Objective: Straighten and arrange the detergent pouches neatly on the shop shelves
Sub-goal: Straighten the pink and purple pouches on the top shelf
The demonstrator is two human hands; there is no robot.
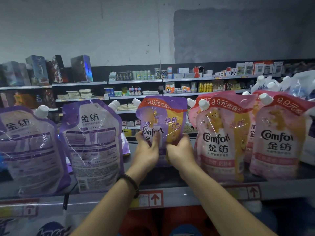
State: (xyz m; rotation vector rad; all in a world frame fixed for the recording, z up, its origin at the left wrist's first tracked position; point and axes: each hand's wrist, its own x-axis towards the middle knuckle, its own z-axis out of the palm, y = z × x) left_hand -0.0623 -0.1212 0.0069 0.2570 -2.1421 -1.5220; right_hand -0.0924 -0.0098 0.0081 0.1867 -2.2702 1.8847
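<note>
While left hand (147,151) and right hand (181,151) grip purple pouch (166,114) low, likely to square it, pink pouches (219,142) stand just right of it.

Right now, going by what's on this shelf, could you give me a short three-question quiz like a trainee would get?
1. True or false: the left hand and the right hand both grip the middle purple pouch.
2. What colour are the neighbouring pouches on its right? A pink, B green, C black.
3. Fill in: the two left-side pouches show their ____ face, with the small print.
Key: 1 true; 2 A; 3 back.
</note>
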